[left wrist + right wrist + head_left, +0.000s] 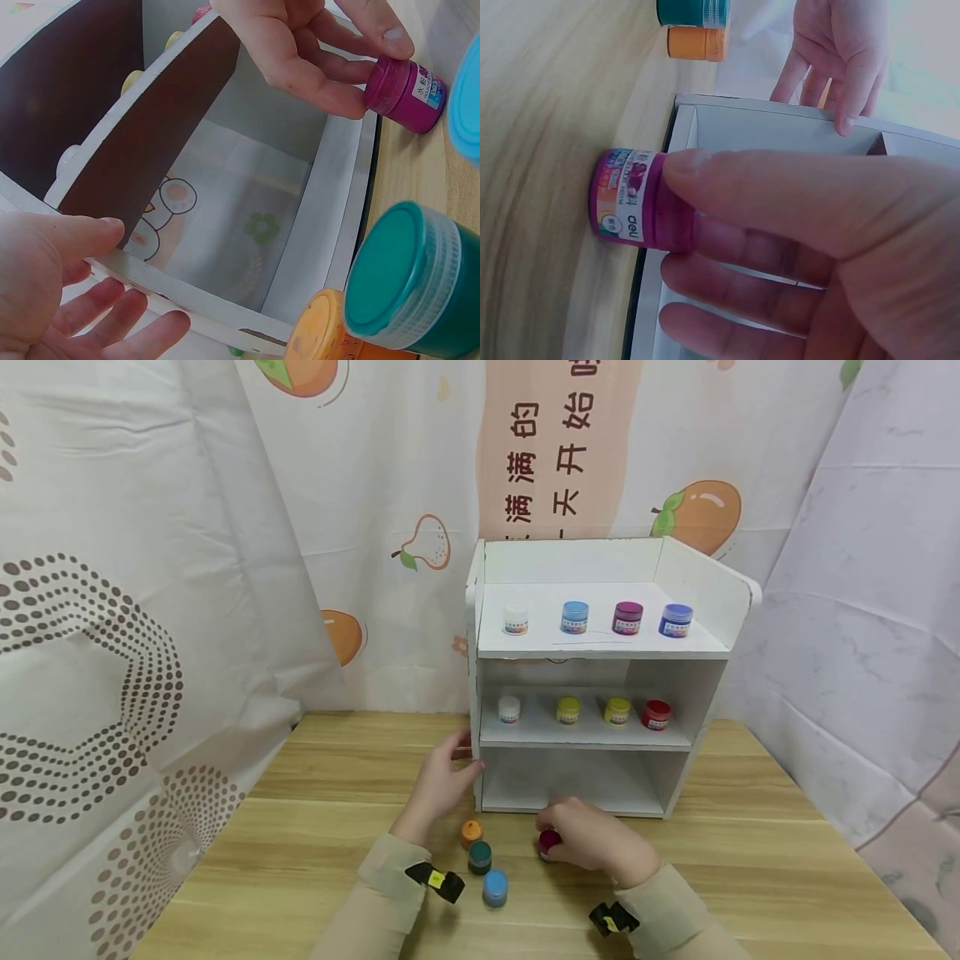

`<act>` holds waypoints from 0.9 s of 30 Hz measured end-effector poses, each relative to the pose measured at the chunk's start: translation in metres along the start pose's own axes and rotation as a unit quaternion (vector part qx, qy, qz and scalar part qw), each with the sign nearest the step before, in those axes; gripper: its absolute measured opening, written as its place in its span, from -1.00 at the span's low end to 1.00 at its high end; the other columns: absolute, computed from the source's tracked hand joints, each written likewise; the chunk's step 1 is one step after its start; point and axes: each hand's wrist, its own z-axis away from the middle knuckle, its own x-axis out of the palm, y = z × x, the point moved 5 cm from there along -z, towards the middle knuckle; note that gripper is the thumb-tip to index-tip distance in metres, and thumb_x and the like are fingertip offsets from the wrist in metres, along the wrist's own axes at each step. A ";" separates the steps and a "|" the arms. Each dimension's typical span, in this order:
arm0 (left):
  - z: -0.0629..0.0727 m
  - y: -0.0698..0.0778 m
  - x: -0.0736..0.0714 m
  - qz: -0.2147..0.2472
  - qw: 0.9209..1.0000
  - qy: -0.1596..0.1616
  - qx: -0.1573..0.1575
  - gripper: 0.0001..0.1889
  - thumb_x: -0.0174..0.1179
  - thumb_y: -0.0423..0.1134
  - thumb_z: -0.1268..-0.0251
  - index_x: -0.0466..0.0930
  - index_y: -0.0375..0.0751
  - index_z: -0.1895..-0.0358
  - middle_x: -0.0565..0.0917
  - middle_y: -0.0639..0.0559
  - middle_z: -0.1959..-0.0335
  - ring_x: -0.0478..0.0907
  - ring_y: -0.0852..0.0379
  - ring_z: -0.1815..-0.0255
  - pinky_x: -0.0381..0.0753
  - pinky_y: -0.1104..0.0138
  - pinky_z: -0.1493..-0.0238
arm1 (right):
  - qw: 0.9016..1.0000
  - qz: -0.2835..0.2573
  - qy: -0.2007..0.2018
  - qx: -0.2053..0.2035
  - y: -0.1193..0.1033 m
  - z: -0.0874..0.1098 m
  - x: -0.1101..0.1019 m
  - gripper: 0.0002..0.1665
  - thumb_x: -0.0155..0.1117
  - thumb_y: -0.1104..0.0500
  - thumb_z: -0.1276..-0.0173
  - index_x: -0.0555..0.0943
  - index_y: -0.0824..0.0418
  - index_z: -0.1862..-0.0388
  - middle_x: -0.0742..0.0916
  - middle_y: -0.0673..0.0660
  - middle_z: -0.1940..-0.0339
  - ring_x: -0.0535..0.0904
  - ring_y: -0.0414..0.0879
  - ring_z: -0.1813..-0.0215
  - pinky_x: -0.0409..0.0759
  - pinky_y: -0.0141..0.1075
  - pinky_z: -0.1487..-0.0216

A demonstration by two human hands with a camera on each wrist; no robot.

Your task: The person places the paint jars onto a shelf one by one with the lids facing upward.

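My right hand (592, 839) pinches a magenta paint jar (634, 199) by its lid end between thumb and fingers, low at the shelf's front bottom edge. My left hand (442, 777) is at the left side panel of the white shelf (585, 742). Its thumb (90, 231) lies over the panel's front edge, while the other fingers spread loosely along the outside. Beside the left forearm, an orange paint jar (472, 833), a dark green paint jar (480, 857) and a light blue paint jar (495, 888) stand on the table.
The shelf's top carries white (515, 620), light blue (574, 617), purple (627, 618) and blue jars (676, 620). On its middle board stand a white jar (509, 709), two yellow jars (567, 710) and a red jar (656, 715). A printed curtain (390, 460) hangs behind the wooden table (337, 777).
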 end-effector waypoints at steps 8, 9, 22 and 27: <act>0.000 0.000 0.000 0.004 1.000 0.001 0.000 -0.41 0.29 -0.37 -0.39 0.38 -0.22 -0.46 0.54 -0.15 -0.29 0.53 -0.18 -0.23 0.68 0.10 -0.08 | 1.000 0.011 0.007 -0.005 0.003 -0.002 0.002 -0.83 0.57 0.22 -0.19 0.70 0.08 0.33 0.61 -0.10 0.36 0.46 -0.27 0.36 0.53 -0.36 0.35; 0.001 0.000 0.000 0.005 1.000 0.001 0.000 -0.41 0.28 -0.38 -0.39 0.38 -0.22 -0.46 0.54 -0.15 -0.29 0.53 -0.18 -0.22 0.69 0.10 -0.08 | 1.000 0.011 0.010 -0.008 0.003 -0.002 0.001 -0.84 0.57 0.22 -0.19 0.70 0.08 0.33 0.61 -0.10 0.35 0.47 -0.28 0.35 0.54 -0.36 0.35; 0.000 0.000 0.000 0.002 1.000 0.000 -0.002 -0.41 0.29 -0.33 -0.41 0.38 -0.19 -0.47 0.53 -0.13 -0.29 0.53 -0.17 -0.23 0.68 0.10 -0.08 | 0.997 0.016 0.066 -0.032 0.011 0.009 -0.027 -0.80 0.56 0.25 -0.19 0.73 0.16 0.21 0.66 -0.03 0.25 0.56 -0.18 0.25 0.61 -0.32 0.27; 0.000 0.000 0.000 -0.002 1.000 0.001 -0.005 -0.41 0.29 -0.33 -0.41 0.38 -0.19 -0.47 0.54 -0.13 -0.29 0.53 -0.16 -0.23 0.68 0.10 -0.08 | 0.995 0.024 0.090 -0.019 0.022 0.016 -0.039 -0.77 0.57 0.26 -0.18 0.73 0.21 0.19 0.67 -0.02 0.26 0.57 -0.16 0.24 0.63 -0.27 0.24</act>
